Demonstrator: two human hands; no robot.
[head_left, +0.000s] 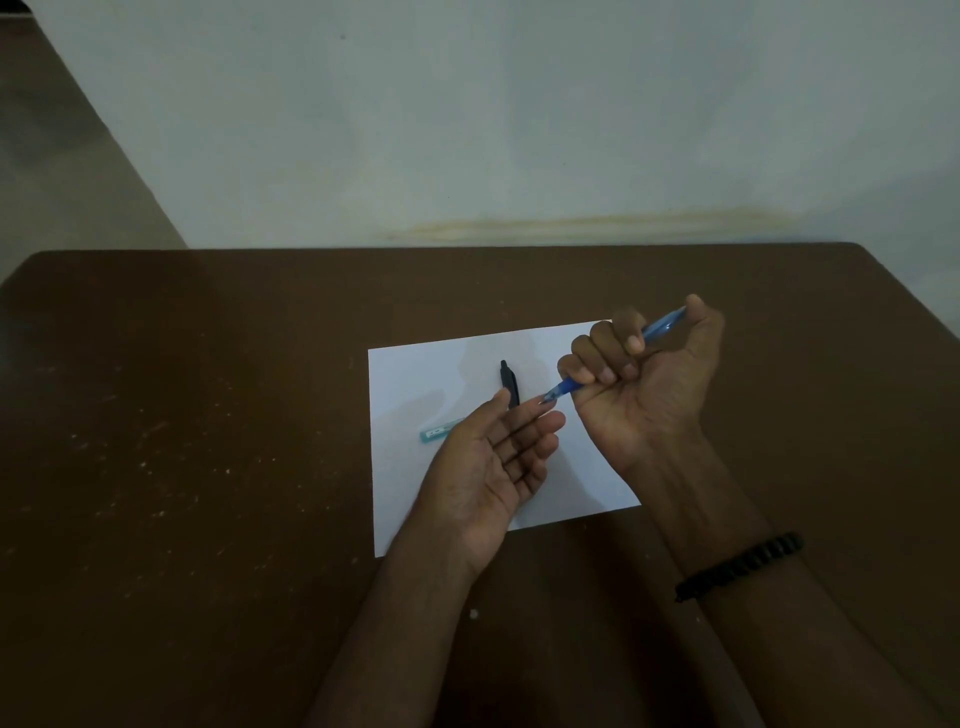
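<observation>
- The right hand (644, 374) grips the translucent blue plastic pen (662, 326) in a curled fist above the white paper sheet (415, 374).
- The left hand (493, 462) lies open, palm up, fingertips just beside the pen's tip; it is best to pinch that tip squarely, working over the sheet near the small black plastic cap (510, 382).

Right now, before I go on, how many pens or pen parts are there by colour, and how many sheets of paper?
Blue pen, gripped in the right hand: 1
Teal pen, lying on the sheet, partly behind the left hand: 1
Black pen or cap, lying on the sheet: 1
White paper sheet: 1
Total: 4
</observation>
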